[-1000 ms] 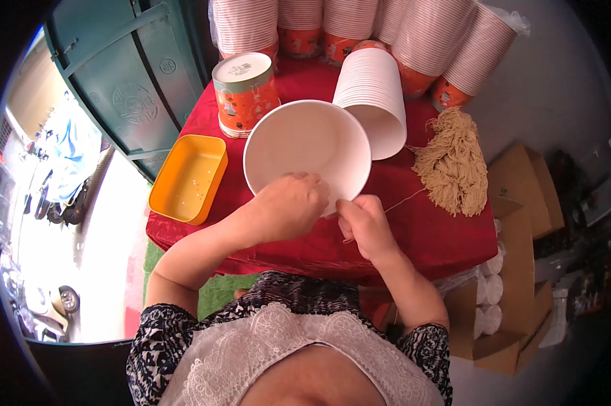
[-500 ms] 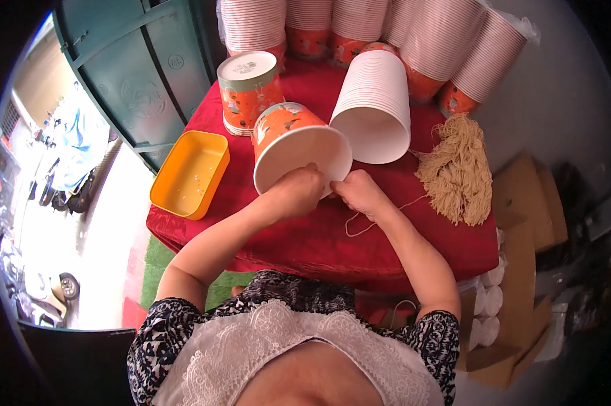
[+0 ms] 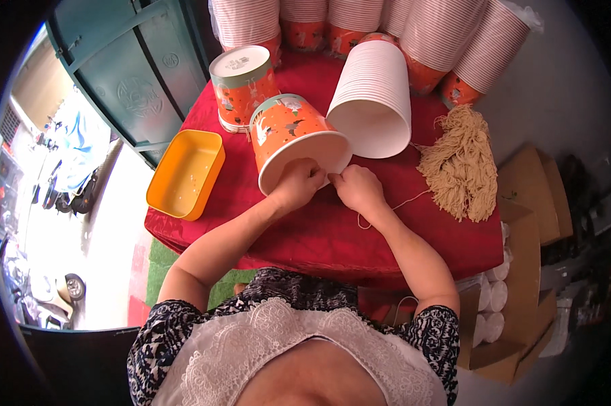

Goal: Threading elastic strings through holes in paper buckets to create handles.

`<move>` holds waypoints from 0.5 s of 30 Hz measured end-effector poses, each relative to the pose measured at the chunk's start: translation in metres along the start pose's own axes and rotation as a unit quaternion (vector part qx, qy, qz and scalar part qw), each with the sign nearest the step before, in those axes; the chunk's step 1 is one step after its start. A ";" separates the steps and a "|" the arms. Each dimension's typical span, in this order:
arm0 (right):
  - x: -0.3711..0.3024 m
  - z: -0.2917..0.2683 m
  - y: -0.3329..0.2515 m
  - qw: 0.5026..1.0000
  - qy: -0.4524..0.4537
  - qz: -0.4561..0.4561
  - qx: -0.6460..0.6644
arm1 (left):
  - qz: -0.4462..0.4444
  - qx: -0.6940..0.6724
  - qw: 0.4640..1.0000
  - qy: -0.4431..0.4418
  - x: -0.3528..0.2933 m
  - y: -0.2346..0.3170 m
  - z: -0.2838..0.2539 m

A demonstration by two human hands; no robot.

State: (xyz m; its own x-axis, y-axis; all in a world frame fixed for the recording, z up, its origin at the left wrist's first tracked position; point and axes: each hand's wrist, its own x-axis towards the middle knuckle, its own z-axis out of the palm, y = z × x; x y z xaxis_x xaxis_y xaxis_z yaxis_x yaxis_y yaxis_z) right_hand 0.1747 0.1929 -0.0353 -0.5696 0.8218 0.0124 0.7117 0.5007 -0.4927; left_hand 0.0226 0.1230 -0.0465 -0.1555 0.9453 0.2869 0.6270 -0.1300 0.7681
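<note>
A printed orange paper bucket (image 3: 288,130) lies tilted on the red cloth, its white mouth facing me. My left hand (image 3: 299,184) is at the mouth, partly inside it, with its fingers closed. What those fingers pinch is too small to make out. Close beside it, at the right of the rim, my right hand (image 3: 358,188) is closed in a pinch. A thin beige string (image 3: 414,199) trails from under that hand to a thick bundle of beige string (image 3: 458,166) at the table's right. Whatever lies between the right fingertips is hidden.
Behind stands an upside-down orange bucket (image 3: 244,91). A white nested bucket stack (image 3: 372,101) lies to the right, and several wrapped stacks (image 3: 441,37) line the back. A yellow tray (image 3: 187,176) sits left on the red-clothed table (image 3: 305,237). Cardboard boxes (image 3: 518,271) stand at right.
The bucket's mouth has tipped further down toward the table. My two hands stay close together at the rim, and the string loop near my right hand has become smaller.
</note>
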 end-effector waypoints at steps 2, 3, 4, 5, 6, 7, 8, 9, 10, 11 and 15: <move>0.000 -0.001 0.003 1.000 -0.010 0.008 -0.018 | -0.072 -0.042 0.996 -0.022 0.002 0.010 -0.001; 0.001 0.001 0.000 1.000 -0.013 0.007 -0.024 | -0.143 -0.091 0.985 -0.039 0.000 0.013 -0.006; 0.001 0.002 -0.003 0.999 -0.012 0.003 -0.031 | -0.144 -0.096 0.984 -0.036 0.000 0.008 -0.008; 0.002 0.003 -0.006 0.999 -0.011 -0.001 -0.039 | -0.150 -0.144 0.977 -0.037 -0.001 0.002 -0.010; 0.001 0.002 -0.005 0.999 -0.011 -0.002 -0.038 | -0.157 -0.184 0.970 -0.040 -0.001 0.002 -0.010; 0.000 0.001 -0.005 0.999 -0.016 -0.004 -0.037 | -0.157 -0.183 0.970 -0.039 -0.001 0.002 -0.009; -0.001 0.000 -0.005 0.999 -0.020 -0.005 -0.036 | -0.159 -0.216 0.962 -0.042 -0.001 0.004 -0.008; -0.001 0.001 -0.004 0.999 -0.020 -0.006 -0.037 | -0.160 -0.249 0.954 -0.044 -0.001 0.004 -0.007; -0.001 0.002 -0.002 0.999 -0.016 -0.008 -0.035 | -0.160 -0.250 0.954 -0.044 0.000 0.002 -0.005; -0.002 0.002 -0.002 0.999 -0.013 -0.009 -0.034 | -0.163 -0.210 0.963 -0.047 0.000 -0.002 -0.002; -0.018 0.002 -0.005 0.997 -0.050 -0.043 -0.044 | -0.156 -0.127 0.977 -0.070 0.002 -0.002 -0.002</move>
State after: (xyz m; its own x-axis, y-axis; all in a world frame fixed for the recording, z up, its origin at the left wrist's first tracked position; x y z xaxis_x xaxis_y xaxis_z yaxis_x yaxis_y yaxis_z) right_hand 0.1804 0.1749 -0.0344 -0.6648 0.7460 -0.0382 0.6896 0.5932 -0.4155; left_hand 0.0192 0.1247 -0.0463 -0.1926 0.9799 -0.0520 0.3534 0.1187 0.9279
